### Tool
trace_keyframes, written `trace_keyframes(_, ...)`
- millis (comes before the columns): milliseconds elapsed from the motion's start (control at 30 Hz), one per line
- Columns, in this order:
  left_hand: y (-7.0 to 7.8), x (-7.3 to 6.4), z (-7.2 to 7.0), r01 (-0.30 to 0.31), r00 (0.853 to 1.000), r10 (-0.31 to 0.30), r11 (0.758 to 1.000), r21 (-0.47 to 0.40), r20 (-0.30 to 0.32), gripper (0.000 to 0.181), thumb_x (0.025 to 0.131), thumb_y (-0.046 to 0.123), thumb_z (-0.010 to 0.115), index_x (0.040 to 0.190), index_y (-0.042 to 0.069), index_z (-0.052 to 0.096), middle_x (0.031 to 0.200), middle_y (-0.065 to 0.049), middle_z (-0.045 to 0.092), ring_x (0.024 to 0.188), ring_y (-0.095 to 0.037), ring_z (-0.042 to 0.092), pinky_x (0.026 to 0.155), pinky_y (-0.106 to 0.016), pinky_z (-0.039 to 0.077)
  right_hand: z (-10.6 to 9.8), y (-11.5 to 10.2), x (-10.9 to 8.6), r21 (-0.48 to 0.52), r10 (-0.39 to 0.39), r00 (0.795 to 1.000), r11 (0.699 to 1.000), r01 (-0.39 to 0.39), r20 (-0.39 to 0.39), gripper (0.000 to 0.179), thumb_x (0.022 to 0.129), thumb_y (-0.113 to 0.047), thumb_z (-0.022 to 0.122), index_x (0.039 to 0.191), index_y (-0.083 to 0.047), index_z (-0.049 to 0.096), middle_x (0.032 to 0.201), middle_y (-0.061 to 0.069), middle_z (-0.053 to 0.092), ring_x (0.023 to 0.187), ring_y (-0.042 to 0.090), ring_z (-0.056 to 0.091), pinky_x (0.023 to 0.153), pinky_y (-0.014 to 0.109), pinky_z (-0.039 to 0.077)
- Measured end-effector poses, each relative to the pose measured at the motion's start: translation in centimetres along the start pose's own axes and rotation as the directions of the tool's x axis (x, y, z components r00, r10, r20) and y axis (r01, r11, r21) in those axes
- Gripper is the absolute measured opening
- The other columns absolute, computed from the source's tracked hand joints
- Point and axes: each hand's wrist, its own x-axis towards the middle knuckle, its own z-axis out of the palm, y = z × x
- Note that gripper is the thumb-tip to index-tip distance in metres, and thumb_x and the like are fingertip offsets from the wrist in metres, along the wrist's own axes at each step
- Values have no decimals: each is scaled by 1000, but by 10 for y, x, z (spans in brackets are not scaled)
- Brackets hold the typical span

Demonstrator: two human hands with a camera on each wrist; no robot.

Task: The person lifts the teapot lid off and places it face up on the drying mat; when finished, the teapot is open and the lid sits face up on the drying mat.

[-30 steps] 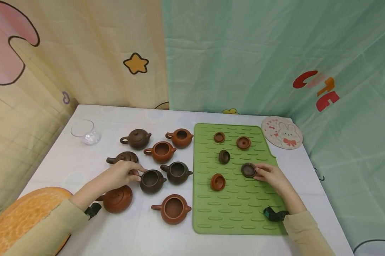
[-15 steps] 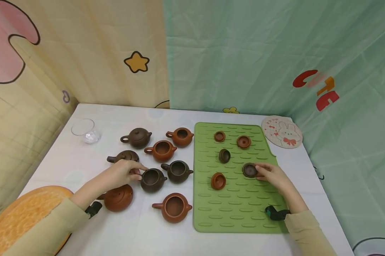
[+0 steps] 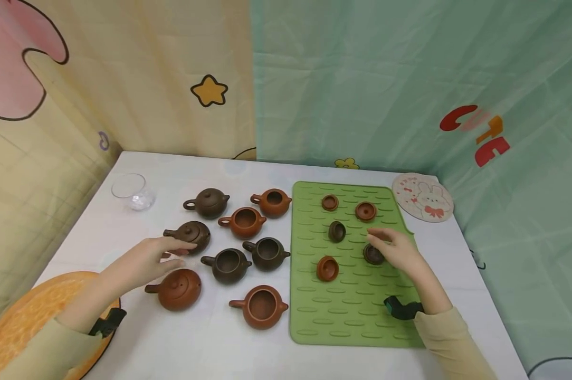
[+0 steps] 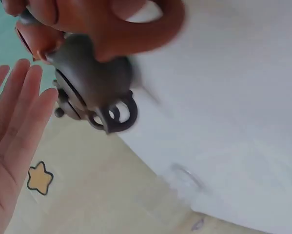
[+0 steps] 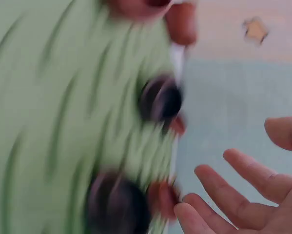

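Note:
My left hand hovers with loose fingers between a dark lidded teapot and a reddish lidded teapot, holding nothing. In the left wrist view its straight fingers stand apart from the pots. To its right is a dark lidless teapot. Over the green mat, my right hand is raised just above a dark teapot lid, partly covering it. Its fingers are spread and hold nothing in the right wrist view. Nearby lie another dark lid and a reddish lid.
More lidless teapots stand left of the mat, including a dark one and a reddish one. A dark lidded teapot is farther back. A clear glass and a round bunny coaster sit near the back corners.
My left hand has let go of the dark lidless teapot's handle and moved left. My right hand has released the dark lid, which rests on the mat in a tilted pose.

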Motion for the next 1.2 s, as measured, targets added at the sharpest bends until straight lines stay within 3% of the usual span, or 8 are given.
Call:
trace_keyframes(167,-14,-24,1,58,996,-57,998,-19,72,38,82,16,78,119,6,70,107,-7,73,96,-28,68,81,-44,57,27,-42,9,97,-115,990,989,108,77,48,103,-38,51,141,-8,52,141,16,54,131,38,48,102,55,43)
trace_keyframes(267,-22,-33,8,69,995,-65,997,-43,77,39,80,11,79,118,4,70,108,-9,72,94,-28,68,78,-40,58,48,-71,17,155,-217,966,969,194,143,43,102,-36,53,137,-12,57,137,10,59,128,31,54,101,49,47)
trace_keyframes(533,-38,-40,23,18,999,-20,998,-54,-34,36,76,3,80,111,7,71,96,-1,74,82,-10,70,70,-28,57,111,-159,38,246,-471,826,879,408,311,30,99,-21,59,127,-11,65,127,5,67,119,17,61,97,28,50)
trace_keyframes(700,-48,-48,26,26,999,-28,998,-61,-28,32,76,9,81,107,8,73,87,8,72,78,5,64,69,-25,55,157,-205,47,161,-499,745,862,481,443,28,98,-24,62,124,-16,67,122,-4,69,110,3,62,90,13,46)
trace_keyframes(833,-52,-49,28,45,999,-46,998,-47,-21,30,77,13,82,105,9,74,85,10,72,75,5,64,67,-24,54,191,-230,51,11,-482,701,828,561,526,29,97,-29,63,124,-21,67,118,-11,69,106,-4,60,87,8,43)
trace_keyframes(1000,-55,-51,31,15,998,-15,1000,-3,-64,27,74,10,83,99,7,75,78,13,70,71,6,61,64,-24,52,226,-250,48,-196,-447,685,738,646,576,31,94,-32,67,124,-25,68,111,-15,68,100,-7,58,82,6,40)
trace_keyframes(1100,-56,-49,31,-10,998,10,1000,1,-68,26,73,9,83,98,5,74,77,12,70,70,7,60,62,-23,52,238,-256,43,-322,-414,711,683,655,569,31,93,-33,68,123,-29,70,107,-16,65,97,-5,55,77,8,40)
trace_keyframes(1200,-56,-47,31,-16,998,16,1000,-7,-56,25,73,8,83,96,4,74,77,11,70,70,7,60,62,-23,52,245,-257,39,-403,-403,750,659,636,525,28,91,-30,70,119,-31,72,104,-15,64,95,-4,56,73,8,42)
